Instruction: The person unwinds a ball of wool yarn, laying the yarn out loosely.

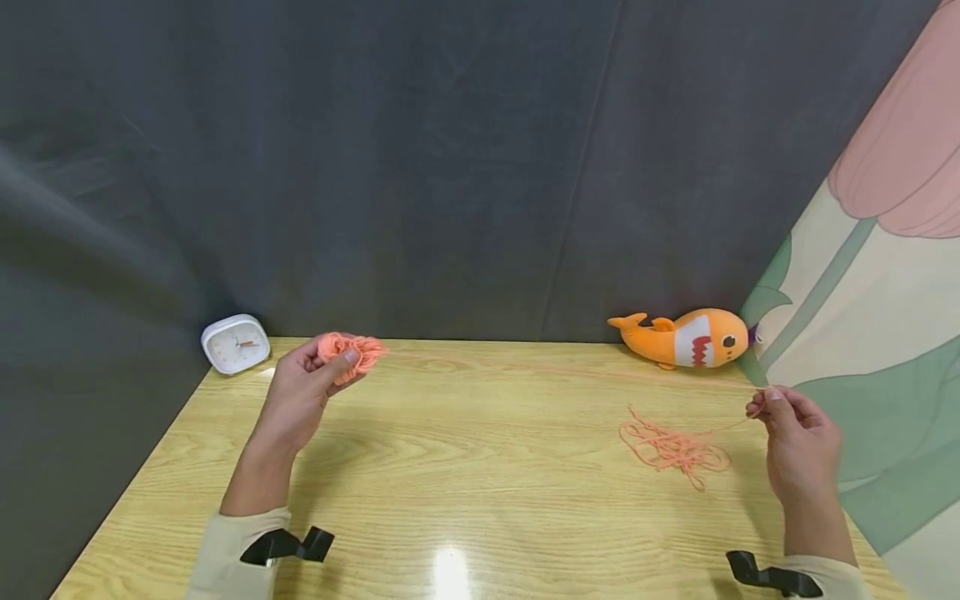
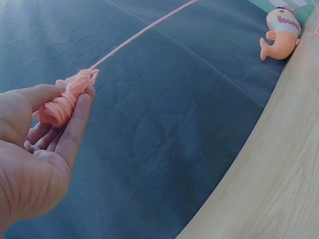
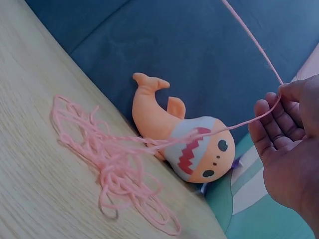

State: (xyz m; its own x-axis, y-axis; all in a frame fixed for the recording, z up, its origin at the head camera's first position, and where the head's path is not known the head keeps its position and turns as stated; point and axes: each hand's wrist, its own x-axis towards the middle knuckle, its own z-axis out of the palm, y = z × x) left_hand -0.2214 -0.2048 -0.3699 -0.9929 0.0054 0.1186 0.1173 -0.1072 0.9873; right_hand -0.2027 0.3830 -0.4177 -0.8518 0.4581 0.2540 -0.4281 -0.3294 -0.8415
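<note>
My left hand (image 1: 300,387) holds a small bundle of coral-pink yarn (image 1: 351,354) between thumb and fingers, raised over the table's left side. From the bundle, one strand of yarn (image 2: 144,31) stretches straight across to my right hand (image 1: 802,433). There the thumb and fingertips pinch the strand, as the right wrist view also shows. Below the pinch the yarn runs down to a loose tangled pile of yarn (image 1: 678,450), which lies on the table just left of my right hand.
An orange shark plush toy (image 1: 697,337) lies at the table's back right, behind the pile. A white clock (image 1: 236,343) stands at the back left corner. Dark cloth (image 1: 450,167) hangs along the back of the wooden table (image 1: 480,483); a floral cloth (image 1: 900,400) hangs at right.
</note>
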